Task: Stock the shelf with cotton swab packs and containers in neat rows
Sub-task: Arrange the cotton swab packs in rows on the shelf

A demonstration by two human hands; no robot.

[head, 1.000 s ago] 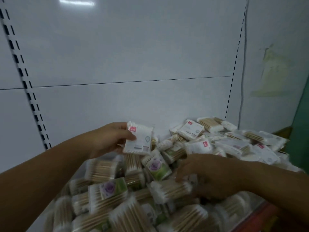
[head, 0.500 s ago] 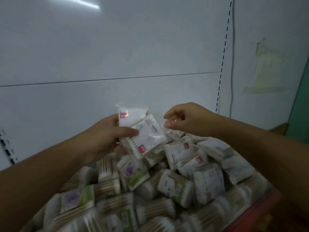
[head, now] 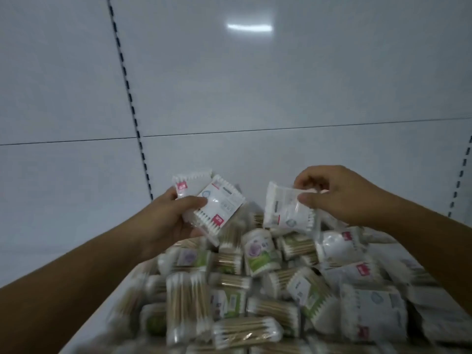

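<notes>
A heap of cotton swab packs (head: 268, 290) covers the shelf below me: clear bags of wooden-stick swabs, green-labelled packs and white packs with red tags. My left hand (head: 166, 223) grips two white packs with red tags (head: 212, 203), fanned one behind the other above the heap's left rear. My right hand (head: 339, 192) pinches the top of another white pack (head: 286, 213), which hangs upright above the heap, a little right of the left hand's packs and apart from them.
The white shelf back panel (head: 255, 98) rises right behind the heap, with a slotted upright (head: 130, 103) on the left and another slotted upright (head: 459, 180) at the right edge. A bare strip of white shelf floor (head: 97, 328) shows at the lower left.
My right hand, empty half a second ago, now pinches a white pack lifted off the heap. My left hand went from one pack to two. The view has swung to the left.
</notes>
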